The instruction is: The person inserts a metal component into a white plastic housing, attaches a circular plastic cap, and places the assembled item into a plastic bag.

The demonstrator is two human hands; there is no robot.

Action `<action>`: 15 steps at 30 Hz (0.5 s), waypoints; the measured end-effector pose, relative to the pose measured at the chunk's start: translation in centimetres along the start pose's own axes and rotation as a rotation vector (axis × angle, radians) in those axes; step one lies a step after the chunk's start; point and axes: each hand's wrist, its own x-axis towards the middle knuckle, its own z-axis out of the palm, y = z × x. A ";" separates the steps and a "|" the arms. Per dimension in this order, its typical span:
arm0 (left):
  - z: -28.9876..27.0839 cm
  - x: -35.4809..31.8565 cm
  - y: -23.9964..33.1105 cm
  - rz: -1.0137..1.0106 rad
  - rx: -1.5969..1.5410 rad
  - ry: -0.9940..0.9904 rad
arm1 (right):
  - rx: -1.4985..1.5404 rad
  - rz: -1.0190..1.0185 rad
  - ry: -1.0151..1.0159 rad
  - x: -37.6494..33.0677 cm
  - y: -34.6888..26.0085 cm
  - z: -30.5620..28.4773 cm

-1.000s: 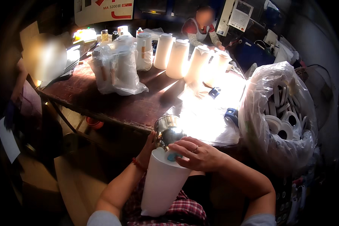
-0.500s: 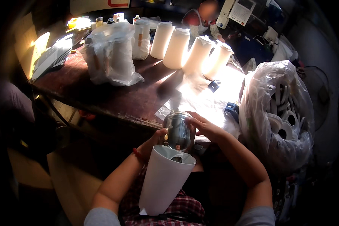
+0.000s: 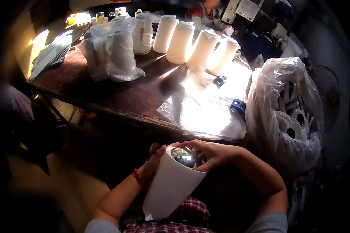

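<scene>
Upright and slightly tilted in my lap stands a white, tapered jug body (image 3: 171, 188) with its wide mouth up. A shiny rounded steel liner (image 3: 184, 156) sits down inside that mouth, only its domed end showing. My left hand (image 3: 153, 165) is wrapped along the left side of the jug body near the rim, its fingertips on the far edge. From the right, my right hand (image 3: 212, 153) arches over the mouth, fingers and thumb curved around the steel liner at the rim.
Several white jugs (image 3: 177, 42) stand along the wooden table (image 3: 116, 95), beside bagged ones (image 3: 118, 54). Clear plastic sheets (image 3: 206, 112) and blue parts (image 3: 238, 106) lie at the right. A big plastic bag (image 3: 260, 139) holds white ring-shaped parts. A person (image 3: 204, 15) sits across the table.
The steel liner has gone from above the white jug body down into its mouth. Both hands have come down and nearer with it.
</scene>
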 end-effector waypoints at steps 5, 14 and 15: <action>3.9 -3.5 1.2 -0.063 0.063 -0.004 | -0.262 -0.028 -0.034 -2.5 -4.0 3.2; 2.8 -12.6 -5.5 -0.237 0.222 0.373 | -0.345 -0.217 0.291 -8.7 -4.3 9.1; 2.5 -13.7 -6.2 -0.317 0.244 0.443 | -0.279 -0.149 0.309 -9.8 -3.7 9.8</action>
